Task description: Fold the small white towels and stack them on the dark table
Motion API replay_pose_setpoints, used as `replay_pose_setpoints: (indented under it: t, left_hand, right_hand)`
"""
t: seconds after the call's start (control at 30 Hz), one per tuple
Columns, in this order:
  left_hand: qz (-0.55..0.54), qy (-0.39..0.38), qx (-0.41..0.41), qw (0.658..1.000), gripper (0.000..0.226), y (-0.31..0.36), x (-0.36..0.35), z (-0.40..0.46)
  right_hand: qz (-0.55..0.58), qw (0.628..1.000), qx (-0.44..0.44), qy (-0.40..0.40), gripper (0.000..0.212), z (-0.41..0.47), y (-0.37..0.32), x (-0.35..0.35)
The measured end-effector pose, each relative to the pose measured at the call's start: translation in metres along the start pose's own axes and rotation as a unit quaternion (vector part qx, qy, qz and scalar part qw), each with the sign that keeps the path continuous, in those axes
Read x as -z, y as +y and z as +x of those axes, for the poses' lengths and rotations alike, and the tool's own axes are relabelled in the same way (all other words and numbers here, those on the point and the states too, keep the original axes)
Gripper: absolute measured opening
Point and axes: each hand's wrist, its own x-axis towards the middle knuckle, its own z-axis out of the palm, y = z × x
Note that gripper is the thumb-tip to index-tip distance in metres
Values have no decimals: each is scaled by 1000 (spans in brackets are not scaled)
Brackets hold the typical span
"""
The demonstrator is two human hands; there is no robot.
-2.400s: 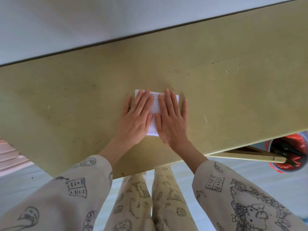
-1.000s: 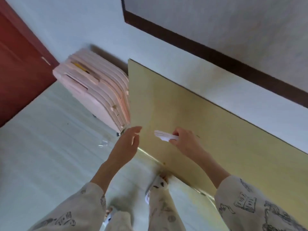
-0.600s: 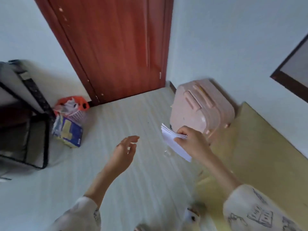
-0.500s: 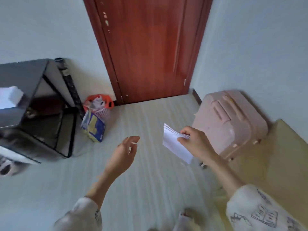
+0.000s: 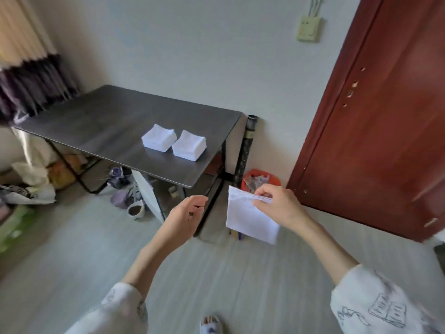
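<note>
A small white folded towel (image 5: 250,219) hangs in the air in front of the near right corner of the dark grey rectangular worktop (image 5: 96,131), lower than its surface and well apart from it. The right hand (image 5: 279,208) holds it by the top edge, the thumb and fingers (image 5: 261,197) clamped on the stacked layers, wrist bent, forearm stretched forward out of a pale printed sleeve (image 5: 375,307). The left hand (image 5: 185,216) hovers just before the worktop's near edge, palm turned inward, its fingers loosely curled, a little apart and holding nothing. On the worktop, near its right end, two neat stacks of folded white towels sit side by side, touching or nearly so: the left stack (image 5: 159,140) and the right stack (image 5: 189,148).
</note>
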Motion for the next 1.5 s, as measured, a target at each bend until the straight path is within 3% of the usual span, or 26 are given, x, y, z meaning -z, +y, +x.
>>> replay_pose_setpoints:
  t: [0.2,0.43,0.53,0.67,0.9,0.97,1.07,1.1,1.17,1.3,1.5]
  left_hand:
    - [-28,26,43,998,31,-53,90,108]
    - [-136,-47,61,988,71,-117,173,212]
    - [-170,-72,39,982,46,-151,208,256]
    - [-152,-64,-5,986,72,-203,251,313]
    - [-146,-104,-23,983,54,-250,297,396]
    - [-170,-136,8,976,43,-263,299,417]
    - [-224,-182,84,954,39,-283,294,445]
    - [-248,-194,116,942,41,-292,291,455]
    - [-277,-206,172,923,43,-306,284,471]
    - [-263,-231,235,907,44,-331,273,511]
    - [-136,-274,257,917,36,-345,255,566]
  right_hand:
    - [21,996,64,-59,8,137,-90,-35]
    - [71,985,102,-124,8,262,-173,-85]
    - [89,983,94,-130,9,308,-206,-114]
    - [120,984,67,-113,10,364,-240,-157]
    - [242,967,-49,-64,6,442,-268,-206]
    - [351,923,-134,-88,9,460,-264,-215]
    - [531,788,-267,-160,17,481,-247,-231]
    - [553,760,-301,-162,20,488,-239,-239]
    - [560,739,-337,-163,24,499,-227,-253]
    - [512,764,-357,-163,30,535,-207,-278]
    - [369,846,-361,-137,28,582,-192,-297]
